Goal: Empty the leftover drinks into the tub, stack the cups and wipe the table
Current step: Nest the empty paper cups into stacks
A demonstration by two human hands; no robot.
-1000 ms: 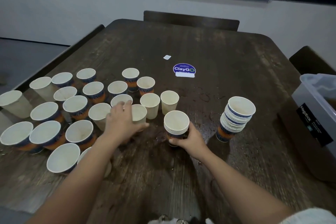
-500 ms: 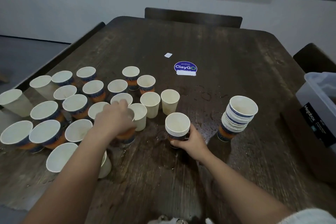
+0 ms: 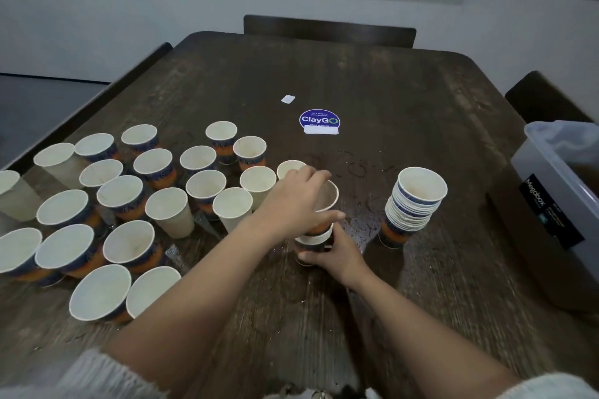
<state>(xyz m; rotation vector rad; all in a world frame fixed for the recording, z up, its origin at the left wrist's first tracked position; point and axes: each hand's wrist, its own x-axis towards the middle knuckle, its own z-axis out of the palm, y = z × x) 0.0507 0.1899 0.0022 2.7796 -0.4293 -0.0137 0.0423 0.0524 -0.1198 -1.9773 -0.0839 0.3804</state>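
My left hand (image 3: 296, 202) grips a paper cup (image 3: 327, 201) by its rim and side, holding it in the top of a short stack of cups (image 3: 312, 244). My right hand (image 3: 337, 254) holds that short stack at its base on the dark wooden table (image 3: 405, 100). A taller stack of cups (image 3: 413, 204) stands to the right. Several loose paper cups (image 3: 129, 201), white inside with blue and orange sides, crowd the table's left half. The grey plastic tub (image 3: 547, 178) sits at the right edge.
Wet patches (image 3: 363, 172) lie on the wood between the stacks. A round blue ClayGo sticker (image 3: 319, 120) and a small white paper scrap (image 3: 287, 99) sit farther back. Dark chairs stand at the far end (image 3: 329, 31) and at the right (image 3: 544, 100).
My left hand picked a cup from the cluster and carried it right onto the short stack. My right hand stayed holding the stack's base.
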